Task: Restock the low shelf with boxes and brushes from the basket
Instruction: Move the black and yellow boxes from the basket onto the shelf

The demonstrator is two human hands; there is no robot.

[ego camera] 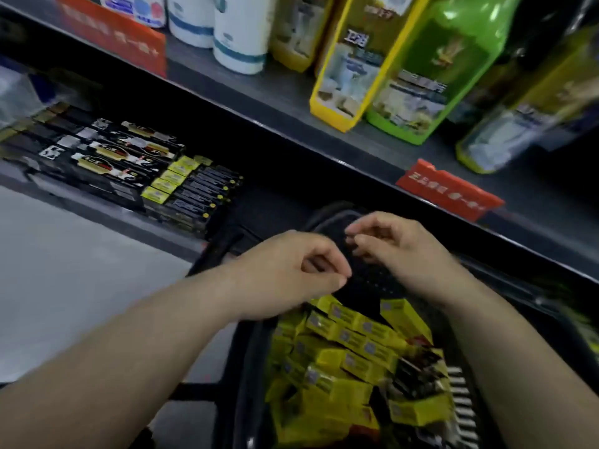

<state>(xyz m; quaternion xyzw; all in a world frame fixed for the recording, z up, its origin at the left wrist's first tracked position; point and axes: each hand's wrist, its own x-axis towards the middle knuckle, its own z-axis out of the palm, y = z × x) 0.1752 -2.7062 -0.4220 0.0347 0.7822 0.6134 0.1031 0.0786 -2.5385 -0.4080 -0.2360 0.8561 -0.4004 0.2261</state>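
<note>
Boxes in black and gold [107, 157] lie in rows on the low shelf [113, 217] at far left, with a block of yellow-ended boxes [191, 189] touching them. The left hand [291, 273] hovers over the black basket [246, 351], fingers curled to the thumb, nothing visible in them. Yellow boxes [350, 351] lie heaped in the basket. The right hand [402, 251] hangs just beside the left, fingers loosely bent and empty. An upper shelf [275, 89] carries white rolls [240, 34] and a green pack [431, 76]; a red tag [450, 196] hangs on its edge.
</note>
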